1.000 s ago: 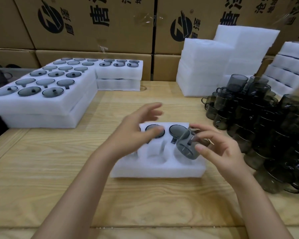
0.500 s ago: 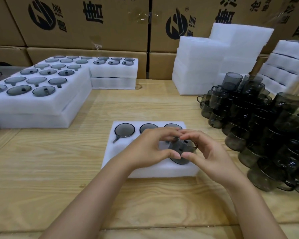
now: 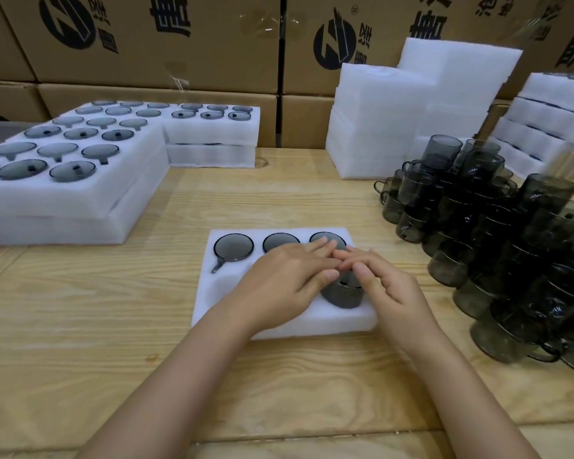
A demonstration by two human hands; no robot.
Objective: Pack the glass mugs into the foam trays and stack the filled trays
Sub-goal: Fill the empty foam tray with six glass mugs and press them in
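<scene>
Noted mug (image 3: 342, 294) base-up in near-right pocket of foam tray (image 3: 312, 321), standing proud of the foam, under left hand (image 3: 289, 276) and right hand (image 3: 388, 289), both flat-fingered and pressing rather than clasping. Probably smooth, rigid, breakable glass against soft, yielding foam: best pushed evenly on the base, or taken by wall or handle, never forced at a tilt. Against half a second back: no longer pinched tilted over the pocket, now lowered in, fingers flattened.

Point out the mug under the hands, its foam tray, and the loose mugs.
mug (image 3: 340, 295): head view, side wall.
foam tray (image 3: 312, 323): head view, front rim.
loose mugs (image 3: 497, 233): head view, heap middle.
</scene>
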